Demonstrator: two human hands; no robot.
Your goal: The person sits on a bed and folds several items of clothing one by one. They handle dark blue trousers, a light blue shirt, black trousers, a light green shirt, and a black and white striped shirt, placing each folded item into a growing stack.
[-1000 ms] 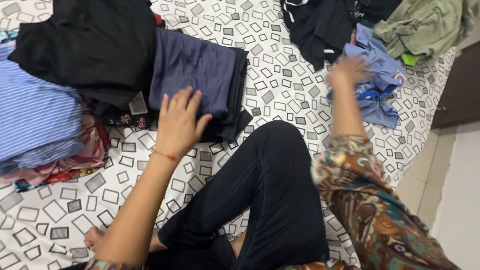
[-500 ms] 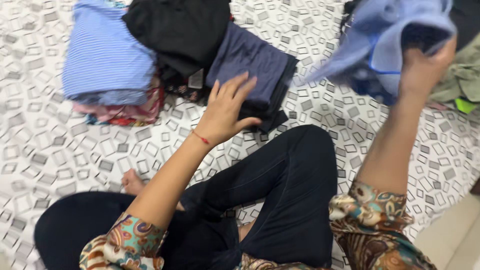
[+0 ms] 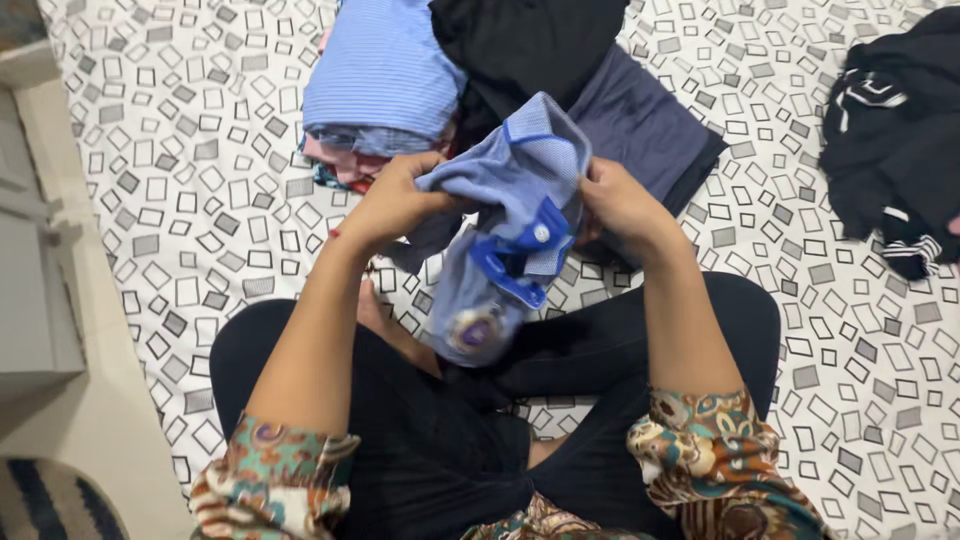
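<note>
Over my crossed legs (image 3: 600, 340), my left hand (image 3: 395, 205) and right hand (image 3: 625, 205) have fingers closed on a bunched blue shirt (image 3: 505, 230), which I judge needs spreading flat before folding, stacks (image 3: 385, 80) at twelve o'clock.

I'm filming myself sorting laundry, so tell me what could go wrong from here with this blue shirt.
The shirt hangs bunched between the left hand and right hand, so it may fold crooked. The clothes stack behind it leans unevenly; a swinging sleeve or elbow could topple it.
</note>
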